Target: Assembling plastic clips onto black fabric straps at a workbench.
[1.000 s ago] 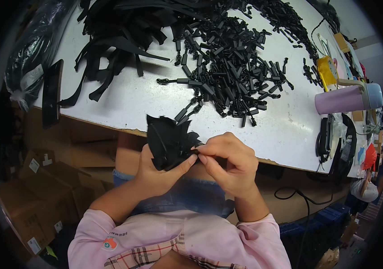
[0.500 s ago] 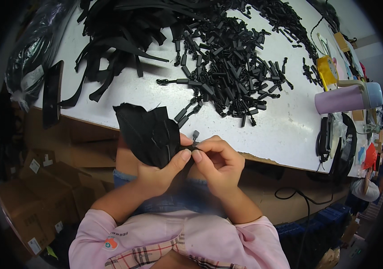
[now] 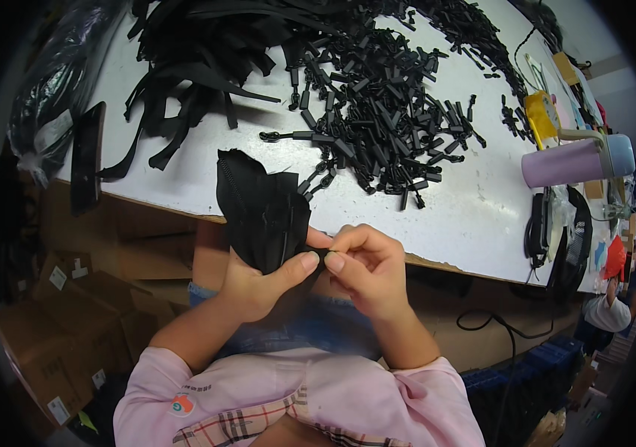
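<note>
Black zipper tape (image 3: 262, 212), looped into a loose bundle with teeth along it, stands up out of my left hand (image 3: 266, 287). That hand is closed round its lower part, thumb pressed on top. Close beside it, my right hand (image 3: 370, 268) pinches the end of the same tape between thumb and forefinger, just past the table's front edge. Any small part inside the pinch is hidden by the fingers. Beyond my hands lies a big heap of black zipper sliders (image 3: 385, 112) with long pulls. More black zipper tapes (image 3: 206, 52) are piled at the far left.
A dark phone (image 3: 88, 160) lies at the table's left edge near a clear plastic bag (image 3: 49, 112). To the right are a lilac bottle (image 3: 564, 165) and a yellow tape roll (image 3: 542, 115). Cardboard boxes (image 3: 72, 328) stand on the floor at left. Another person (image 3: 607, 313) is at far right.
The bundle of zipper tape has swung right and more upright with my left hand. A slider pull that stuck up between my fingers no longer shows. My right hand still pinches the tape end.
</note>
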The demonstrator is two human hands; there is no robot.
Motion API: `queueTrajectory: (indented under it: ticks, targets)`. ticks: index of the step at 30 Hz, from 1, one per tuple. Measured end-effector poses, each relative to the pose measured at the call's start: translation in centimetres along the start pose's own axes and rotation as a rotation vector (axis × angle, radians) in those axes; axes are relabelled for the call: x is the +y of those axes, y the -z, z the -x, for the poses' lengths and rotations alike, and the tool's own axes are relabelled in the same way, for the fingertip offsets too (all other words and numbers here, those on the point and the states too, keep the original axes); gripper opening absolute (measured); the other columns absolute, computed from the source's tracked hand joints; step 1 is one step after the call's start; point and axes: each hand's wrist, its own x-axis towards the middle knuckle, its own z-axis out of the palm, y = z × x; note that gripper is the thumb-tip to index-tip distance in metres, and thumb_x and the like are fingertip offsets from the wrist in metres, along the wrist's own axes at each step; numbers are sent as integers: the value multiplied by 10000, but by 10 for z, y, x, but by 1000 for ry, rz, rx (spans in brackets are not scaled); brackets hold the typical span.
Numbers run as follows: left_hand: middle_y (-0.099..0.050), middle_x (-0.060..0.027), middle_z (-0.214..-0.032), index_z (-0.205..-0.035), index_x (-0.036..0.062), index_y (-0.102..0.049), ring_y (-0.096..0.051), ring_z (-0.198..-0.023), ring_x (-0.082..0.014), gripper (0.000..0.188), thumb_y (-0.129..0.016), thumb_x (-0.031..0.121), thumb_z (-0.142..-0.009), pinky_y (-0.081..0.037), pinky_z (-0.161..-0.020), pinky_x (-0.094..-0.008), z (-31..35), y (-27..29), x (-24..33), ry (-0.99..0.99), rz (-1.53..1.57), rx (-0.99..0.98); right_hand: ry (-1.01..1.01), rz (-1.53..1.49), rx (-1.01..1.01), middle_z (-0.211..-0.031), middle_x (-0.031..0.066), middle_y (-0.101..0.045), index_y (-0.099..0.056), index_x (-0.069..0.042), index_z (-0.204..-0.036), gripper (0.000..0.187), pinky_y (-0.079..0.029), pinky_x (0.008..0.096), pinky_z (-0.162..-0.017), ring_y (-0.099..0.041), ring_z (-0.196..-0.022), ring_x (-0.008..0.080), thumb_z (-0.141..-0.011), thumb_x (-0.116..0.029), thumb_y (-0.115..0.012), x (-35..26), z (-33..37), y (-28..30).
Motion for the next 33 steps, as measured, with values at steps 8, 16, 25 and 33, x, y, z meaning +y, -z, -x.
queueTrajectory:
  ticks: [8, 16, 25, 33]
  targets:
    - [-540, -51, -897, -936, 2, -527, -493, -843, -98, 179, -529, 20, -758, -398, -747, -233, 3, -1, -7, -159, -150, 42, 317, 424, -23, -705, 23, -471, -512, 22, -803, 59, -304, 158, -458, -401, -545, 32, -786, -34, -520, 10, 0, 1]
    - [-504, -53, -785, -861, 7, -530, -490, -705, -109, 177, -609, 93, -727, -409, -635, -218, 3, 4, -2, -118, -214, 7, 103, 156, -48, -710, 32, -475, -517, 22, -796, 49, -304, 165, -448, -387, -526, 36, -785, -26, -517, 5, 2, -2]
    - [-525, -19, -734, -818, 21, -523, -475, -631, -72, 128, -571, 131, -773, -392, -561, -195, 6, 8, -12, -41, -180, 29, 94, 281, -52, -538, -20, -462, -539, 2, -736, 108, -291, 153, -421, -371, -484, -6, -686, -36, -628, -4, -8, -5]
    - [-505, -25, -625, -879, -2, -512, -416, -449, -48, 230, -492, 221, -828, -338, -405, -178, -6, 13, 3, 106, 90, 173, 236, 864, -210, -654, 16, -494, -578, -24, -844, 250, -327, 196, -419, -418, -500, 74, -610, -30, -667, 5, -1, -16]
